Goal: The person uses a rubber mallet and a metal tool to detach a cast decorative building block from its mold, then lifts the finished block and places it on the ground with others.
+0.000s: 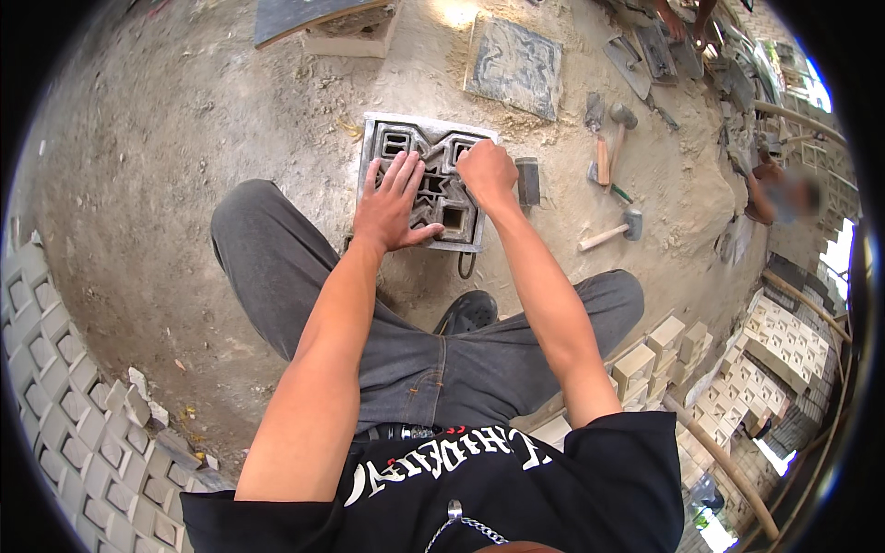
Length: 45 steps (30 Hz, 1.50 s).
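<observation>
A square metal block mould (376, 138) lies on the ground between my knees. Its light rim surrounds a dark raised pattern with square openings and zigzag ribs. My left hand (392, 207) rests palm down over the left part of the pattern, fingers stretched and slightly apart. At the upper right corner of the mould, my right hand (487, 170) is closed in a fist against it; whatever the fingers may hold is hidden. A wire loop (467, 265) sticks out from the near side of the mould. Just right of it lies a small dark flat piece (528, 182).
Two mallets (632, 224) (623, 115) and a trowel (595, 111) lie to the right. Beyond the mould is a grey-smeared board (513, 66). Stacked patterned blocks (55, 369) stand left; pale blocks (634, 369) stand right. Another person's hand (673, 23) shows at the far right.
</observation>
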Tool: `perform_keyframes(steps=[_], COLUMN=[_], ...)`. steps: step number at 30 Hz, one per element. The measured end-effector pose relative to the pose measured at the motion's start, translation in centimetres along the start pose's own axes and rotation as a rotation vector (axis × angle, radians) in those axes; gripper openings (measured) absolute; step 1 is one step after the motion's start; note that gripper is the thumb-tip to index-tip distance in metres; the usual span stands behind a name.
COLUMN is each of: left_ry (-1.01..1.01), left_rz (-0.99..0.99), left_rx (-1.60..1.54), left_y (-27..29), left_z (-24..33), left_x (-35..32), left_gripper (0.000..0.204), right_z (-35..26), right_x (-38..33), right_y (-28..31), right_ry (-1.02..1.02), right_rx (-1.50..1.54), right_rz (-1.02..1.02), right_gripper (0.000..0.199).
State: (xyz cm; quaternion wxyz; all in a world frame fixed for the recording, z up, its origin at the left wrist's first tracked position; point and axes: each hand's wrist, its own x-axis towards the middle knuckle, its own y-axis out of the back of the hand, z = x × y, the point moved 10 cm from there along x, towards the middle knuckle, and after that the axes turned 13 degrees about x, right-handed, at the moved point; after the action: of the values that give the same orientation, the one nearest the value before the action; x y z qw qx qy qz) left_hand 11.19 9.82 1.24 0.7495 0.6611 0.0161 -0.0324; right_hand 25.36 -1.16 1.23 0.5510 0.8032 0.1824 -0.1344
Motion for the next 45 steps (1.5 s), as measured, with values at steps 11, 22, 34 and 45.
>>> perform_keyframes(steps=[11,22,34,45], left_ry=[-0.004,-0.008,-0.016,-0.035], left_rz=[0.048,0.037,-0.003,0.061], left_rx=[-0.037,-0.041,-0.005,-0.034], left_y=[0.3,0.2,-0.1,0.5], left_z=[-0.4,-0.4,-0.2,0.7], left_x=[-0.5,-0.6,-0.6,-0.2], left_gripper=[0.107,0.106,0.106,0.105], right_z=[-0.7,-0.5,-3.0,8.0], right_x=[1.1,1.3,-1.2,-0.6], right_y=[-1.5,-1.4,7.0,17.6], right_ry=[-0.05,0.018,0.076,-0.135], right_rx=[-0.179,-0.121,0.005,0.267], right_rz=[-0.068,-0.04,-0.007,0.104], right_gripper=[0.02,0.024,0.027,0.034])
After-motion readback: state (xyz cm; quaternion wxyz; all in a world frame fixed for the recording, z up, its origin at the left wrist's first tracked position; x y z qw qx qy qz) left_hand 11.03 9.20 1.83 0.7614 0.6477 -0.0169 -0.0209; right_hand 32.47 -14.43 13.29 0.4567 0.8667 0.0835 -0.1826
